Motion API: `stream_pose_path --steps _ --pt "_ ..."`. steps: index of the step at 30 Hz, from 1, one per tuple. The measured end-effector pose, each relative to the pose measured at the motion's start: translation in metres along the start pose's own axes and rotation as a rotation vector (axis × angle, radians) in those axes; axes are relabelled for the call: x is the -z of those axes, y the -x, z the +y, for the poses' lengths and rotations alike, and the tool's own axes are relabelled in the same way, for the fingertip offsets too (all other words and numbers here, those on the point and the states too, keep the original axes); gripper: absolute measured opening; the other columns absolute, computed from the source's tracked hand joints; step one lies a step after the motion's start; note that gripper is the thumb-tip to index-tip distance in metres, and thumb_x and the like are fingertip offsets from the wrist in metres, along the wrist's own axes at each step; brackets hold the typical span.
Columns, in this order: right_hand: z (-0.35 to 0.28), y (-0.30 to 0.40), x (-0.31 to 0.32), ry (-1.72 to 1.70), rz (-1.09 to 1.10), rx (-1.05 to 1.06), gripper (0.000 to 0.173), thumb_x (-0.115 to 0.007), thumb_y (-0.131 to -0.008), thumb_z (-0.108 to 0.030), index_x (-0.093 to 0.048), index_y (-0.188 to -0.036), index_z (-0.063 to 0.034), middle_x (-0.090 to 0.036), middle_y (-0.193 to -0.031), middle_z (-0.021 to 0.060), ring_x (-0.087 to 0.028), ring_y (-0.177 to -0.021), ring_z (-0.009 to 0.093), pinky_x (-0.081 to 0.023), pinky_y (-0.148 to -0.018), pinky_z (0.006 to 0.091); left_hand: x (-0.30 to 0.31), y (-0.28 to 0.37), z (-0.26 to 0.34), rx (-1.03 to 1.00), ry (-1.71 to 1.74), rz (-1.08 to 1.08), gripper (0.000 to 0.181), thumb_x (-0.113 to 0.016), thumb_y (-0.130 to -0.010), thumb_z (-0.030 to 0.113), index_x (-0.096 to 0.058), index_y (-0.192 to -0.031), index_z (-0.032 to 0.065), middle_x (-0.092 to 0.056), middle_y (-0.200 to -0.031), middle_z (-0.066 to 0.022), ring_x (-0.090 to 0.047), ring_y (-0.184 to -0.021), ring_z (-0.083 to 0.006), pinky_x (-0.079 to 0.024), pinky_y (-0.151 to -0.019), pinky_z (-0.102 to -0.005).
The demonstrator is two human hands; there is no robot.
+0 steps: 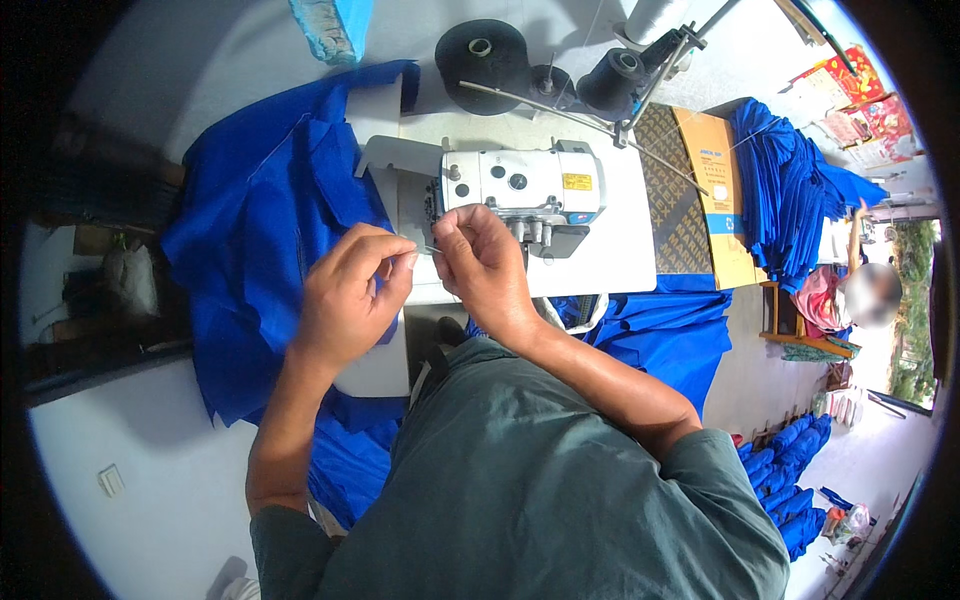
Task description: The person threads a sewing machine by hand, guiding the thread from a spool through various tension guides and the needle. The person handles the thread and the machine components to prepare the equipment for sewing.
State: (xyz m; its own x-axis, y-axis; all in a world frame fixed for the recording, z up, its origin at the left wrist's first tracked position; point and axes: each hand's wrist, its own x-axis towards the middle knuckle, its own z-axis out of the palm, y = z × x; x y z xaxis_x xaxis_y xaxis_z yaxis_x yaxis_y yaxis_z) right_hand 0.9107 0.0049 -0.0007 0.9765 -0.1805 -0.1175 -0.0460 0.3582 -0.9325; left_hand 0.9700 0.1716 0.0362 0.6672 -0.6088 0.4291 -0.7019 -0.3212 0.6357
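My left hand [356, 289] and my right hand [484, 274] are raised in front of the overlock sewing machine [517, 180], fingertips close together. Both pinch a thin, light strand [431, 249] that spans the small gap between them; whether it is thread or a needle I cannot tell. The white machine head stands on a white machine table [626, 255], its needle area partly hidden behind my right hand. Blue fabric [255, 225] lies draped over the table's left side, beside my left hand.
Black thread cones [480, 67] stand behind the machine, under the metal rods of a thread stand [660, 82]. Right of the table are a cardboard sheet [712, 202] and a stack of blue fabric pieces [780, 195]. Another person [821, 296] is at the far right.
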Motion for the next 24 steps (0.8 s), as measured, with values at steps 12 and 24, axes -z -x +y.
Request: stream_pose_path --steps 12,24 --pt "-0.001 -0.003 0.002 0.056 -0.046 0.138 0.012 -0.053 -0.106 -0.011 -0.050 -0.104 0.0001 -0.054 -0.075 0.0001 -0.049 -0.066 0.004 -0.041 -0.057 0.0225 0.007 -0.006 0.007 -0.055 0.004 -0.007 0.009 -0.068 -0.090 -0.003 -0.068 -0.098 0.0015 -0.068 -0.089 -0.0072 -0.057 -0.064 -0.0091 -0.044 -0.053 -0.0241" --pt "-0.014 0.000 0.011 0.342 -0.082 0.308 0.012 -0.058 -0.104 -0.010 -0.053 -0.106 0.0010 -0.057 -0.075 0.0033 -0.052 -0.068 0.006 -0.043 -0.058 0.0242 0.022 -0.007 0.012 0.135 0.145 -0.196 0.002 -0.067 -0.093 0.002 -0.066 -0.092 0.0010 -0.062 -0.084 -0.0050 -0.055 -0.065 -0.0089 -0.044 -0.056 -0.0250"
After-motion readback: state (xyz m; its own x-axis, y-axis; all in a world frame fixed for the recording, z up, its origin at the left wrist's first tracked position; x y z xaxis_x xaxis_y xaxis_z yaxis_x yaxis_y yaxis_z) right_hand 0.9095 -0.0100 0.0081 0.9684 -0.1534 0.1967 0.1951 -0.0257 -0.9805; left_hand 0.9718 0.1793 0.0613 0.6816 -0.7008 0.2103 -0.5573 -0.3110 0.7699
